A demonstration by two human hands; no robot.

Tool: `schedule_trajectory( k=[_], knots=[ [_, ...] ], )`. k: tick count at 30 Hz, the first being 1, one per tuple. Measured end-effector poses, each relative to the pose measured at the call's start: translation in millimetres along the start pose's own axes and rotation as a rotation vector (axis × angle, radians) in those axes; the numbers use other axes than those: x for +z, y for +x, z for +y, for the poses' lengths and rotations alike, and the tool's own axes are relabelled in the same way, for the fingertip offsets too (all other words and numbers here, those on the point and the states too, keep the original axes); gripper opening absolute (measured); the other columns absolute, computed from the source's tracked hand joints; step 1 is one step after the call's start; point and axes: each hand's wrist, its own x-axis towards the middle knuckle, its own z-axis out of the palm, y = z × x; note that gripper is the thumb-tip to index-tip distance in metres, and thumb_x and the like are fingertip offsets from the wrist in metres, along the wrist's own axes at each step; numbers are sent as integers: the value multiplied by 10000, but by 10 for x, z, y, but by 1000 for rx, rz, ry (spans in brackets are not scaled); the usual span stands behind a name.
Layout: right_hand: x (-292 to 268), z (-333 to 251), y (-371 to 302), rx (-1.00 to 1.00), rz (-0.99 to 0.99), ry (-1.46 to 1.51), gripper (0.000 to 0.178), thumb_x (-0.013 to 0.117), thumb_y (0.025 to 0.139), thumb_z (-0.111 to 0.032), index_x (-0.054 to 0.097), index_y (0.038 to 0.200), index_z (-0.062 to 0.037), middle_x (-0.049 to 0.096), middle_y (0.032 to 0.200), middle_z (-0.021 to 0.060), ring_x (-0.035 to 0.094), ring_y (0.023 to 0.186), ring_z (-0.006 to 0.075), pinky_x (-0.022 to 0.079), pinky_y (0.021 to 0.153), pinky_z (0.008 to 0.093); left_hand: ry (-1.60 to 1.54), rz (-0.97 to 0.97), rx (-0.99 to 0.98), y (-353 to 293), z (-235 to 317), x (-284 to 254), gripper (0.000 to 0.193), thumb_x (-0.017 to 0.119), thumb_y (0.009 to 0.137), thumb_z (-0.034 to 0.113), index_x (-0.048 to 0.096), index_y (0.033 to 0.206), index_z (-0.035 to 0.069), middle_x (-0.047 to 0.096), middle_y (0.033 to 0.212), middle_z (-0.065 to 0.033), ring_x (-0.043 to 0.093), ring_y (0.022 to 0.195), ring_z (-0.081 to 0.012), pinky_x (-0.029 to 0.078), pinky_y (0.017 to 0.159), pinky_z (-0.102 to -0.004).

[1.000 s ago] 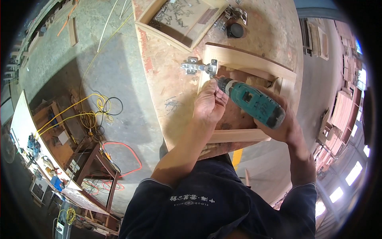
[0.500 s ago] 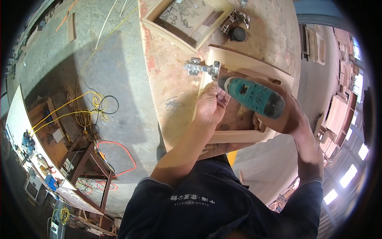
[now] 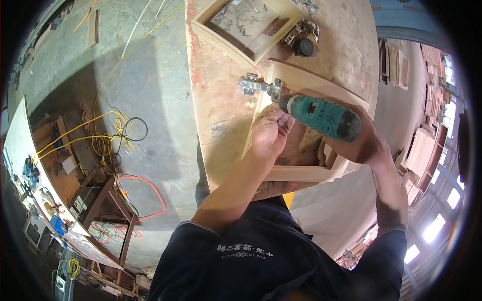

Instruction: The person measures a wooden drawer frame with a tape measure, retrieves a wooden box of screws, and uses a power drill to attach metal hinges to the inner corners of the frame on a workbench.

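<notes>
My right hand (image 3: 369, 138) is wrapped round a teal and black cordless drill (image 3: 324, 118), whose body hides most of the fingers. The drill's nose points left at a metal cabinet hinge (image 3: 273, 89) lying across the left side of a wooden frame (image 3: 301, 173). Just below the drill's tip, my left hand (image 3: 267, 131) has its fingers curled together beside the hinge. What those fingers pinch, if anything, is too small to make out. The hinge's other end juts out past the frame over the workbench.
A wooden tray (image 3: 241, 52) of loose screws stands on the worn workbench (image 3: 216, 110), beyond the frame. More hinges (image 3: 300, 30) and a round black object (image 3: 304, 47) lie beside it. Yellow cables (image 3: 103, 145) and an orange cord (image 3: 160, 195) trail over the floor at left.
The whole view has shifted slightly, with the bench a little farther right. Both hands and the drill keep nearly the same place at the hinge.
</notes>
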Motion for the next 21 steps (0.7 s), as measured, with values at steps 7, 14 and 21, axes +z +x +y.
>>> schedule_trajectory(
  k=[7, 14, 21],
  knots=[
    [26, 40, 27, 13, -15, -32, 628, 694, 708, 3, 607, 1327, -59, 692, 1209, 143, 663, 1113, 240, 498, 995, 337, -4, 47, -13, -6, 9, 49, 106, 575, 1034, 155, 633, 1024, 67, 664, 832, -10, 652, 699, -131, 613, 671, -294],
    [100, 161, 62, -64, 42, -7, 612, 694, 711, -8, 611, 1316, -57, 687, 1208, 160, 659, 1135, 284, 490, 1010, 346, -13, 16, 0, -25, -1, 51, 148, 585, 1026, 138, 648, 1111, 35, 712, 914, -39, 691, 762, -133, 613, 686, -277],
    [123, 54, 94, -130, 24, -45, 606, 673, 739, 10, 613, 1335, -78, 680, 1252, 157, 655, 1168, 276, 486, 1029, 352, 11, -16, -7, -29, 8, 51, 161, 582, 1025, 120, 661, 1126, 22, 737, 982, -61, 714, 827, -144, 604, 711, -256]
  ],
)
